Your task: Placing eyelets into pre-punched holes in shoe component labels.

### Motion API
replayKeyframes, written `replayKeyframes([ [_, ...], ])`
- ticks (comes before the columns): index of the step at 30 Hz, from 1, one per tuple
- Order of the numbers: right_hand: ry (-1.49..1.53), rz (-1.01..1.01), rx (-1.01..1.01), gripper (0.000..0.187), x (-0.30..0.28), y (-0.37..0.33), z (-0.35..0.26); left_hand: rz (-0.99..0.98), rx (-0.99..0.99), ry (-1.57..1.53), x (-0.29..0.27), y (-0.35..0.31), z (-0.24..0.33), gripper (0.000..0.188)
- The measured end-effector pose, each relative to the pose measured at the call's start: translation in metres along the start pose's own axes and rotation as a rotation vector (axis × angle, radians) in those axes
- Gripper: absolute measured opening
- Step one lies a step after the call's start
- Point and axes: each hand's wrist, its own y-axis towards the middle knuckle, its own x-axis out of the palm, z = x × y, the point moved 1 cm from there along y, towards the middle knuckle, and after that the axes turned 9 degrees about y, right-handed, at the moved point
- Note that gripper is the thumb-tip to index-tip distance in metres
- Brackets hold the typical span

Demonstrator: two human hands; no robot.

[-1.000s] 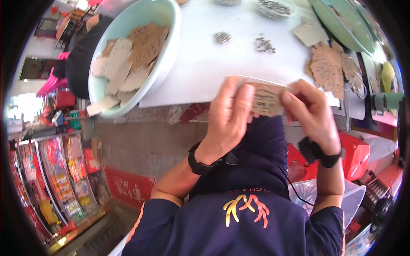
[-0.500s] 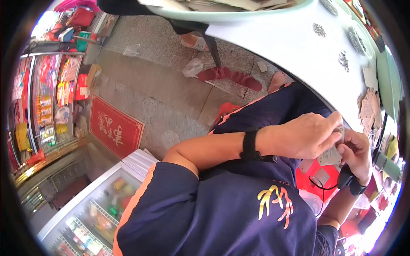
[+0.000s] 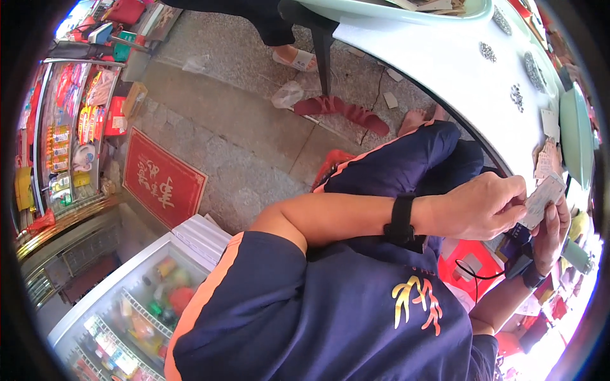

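Observation:
My right hand grips a pale grey card by its far side and thumb edge, its face turned up. At the card's near-left edge is my left hand, its fingertips curled together in a pinch. Whatever lies between those fingertips is too small to make out. Both hands are just off the white table. A pile of brownish cards lies on the table's edge beyond my right hand.
Small heaps of dark, shiny bits dot the table. A pale green basin holds more cards; another green container stands at right. A red bin sits below my hands. Another person's sandalled foot shows near a table leg.
Both hands have shifted right. The card, earlier mostly hidden between my fingers, now shows its face in my right hand. The other person's leg has come into fuller view.

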Motion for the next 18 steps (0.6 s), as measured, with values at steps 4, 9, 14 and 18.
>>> replayKeyframes([
  [4,-0.045,-0.002,-0.056,0.049,-0.032,-0.012,0.015,-0.019,0.082,0.155,0.014,0.001,0.006,0.016],
  [9,-0.014,-0.096,-0.083,0.057,-0.066,-0.027,0.003,-0.029,0.156,0.232,0.033,-0.002,0.015,0.015],
  [14,-0.149,-0.131,-0.091,0.043,-0.051,-0.024,-0.008,0.004,0.224,0.183,0.042,-0.013,0.012,0.016],
  [18,0.208,-0.304,-0.250,0.027,-0.049,-0.016,-0.011,-0.141,0.103,0.194,0.047,-0.033,0.015,0.014],
])
